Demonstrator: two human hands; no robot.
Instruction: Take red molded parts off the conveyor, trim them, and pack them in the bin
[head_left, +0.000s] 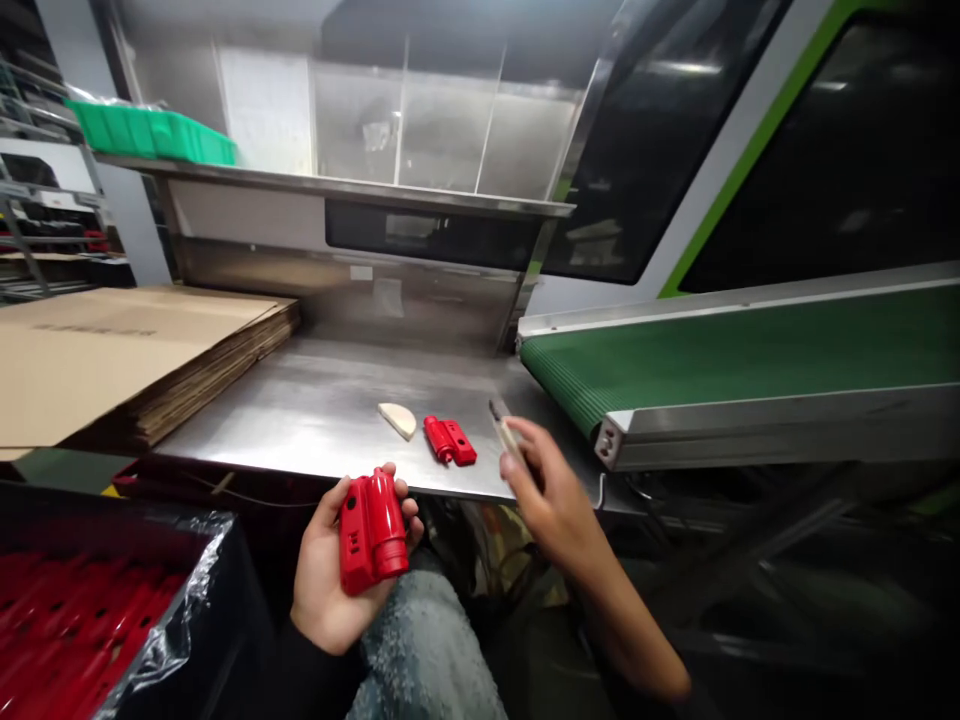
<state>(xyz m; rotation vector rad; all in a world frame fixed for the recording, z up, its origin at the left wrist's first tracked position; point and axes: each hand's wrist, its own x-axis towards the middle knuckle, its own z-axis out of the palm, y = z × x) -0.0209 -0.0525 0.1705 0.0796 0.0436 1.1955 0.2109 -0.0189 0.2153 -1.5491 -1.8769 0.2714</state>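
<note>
Left hand (324, 592): palm up, fingers part-curled around a red moulded part (390, 525), which it supports just in front of the metal table (247, 415). Right hand (551, 485): thumb and fingers closed in a pinch on a slim tool (507, 436) with a dark tip, raised at the near edge of the metal table, towards its right end. The tool and the held part are apart.

Head view, remaining items: a second red part (450, 441) lies on the metal table near its front edge — just beside it, to the left, a pale half-round piece (397, 420). Stacked cardboard (127, 350) occupies the left end of the metal table. A conveyor with a green belt (750, 350) stands at the right end. Above the metal table runs a shelf (360, 188) bearing a green tray (154, 133). Left and forward of the metal table — a plastic-lined box (199, 575) containing numerous red pieces (82, 625).
</note>
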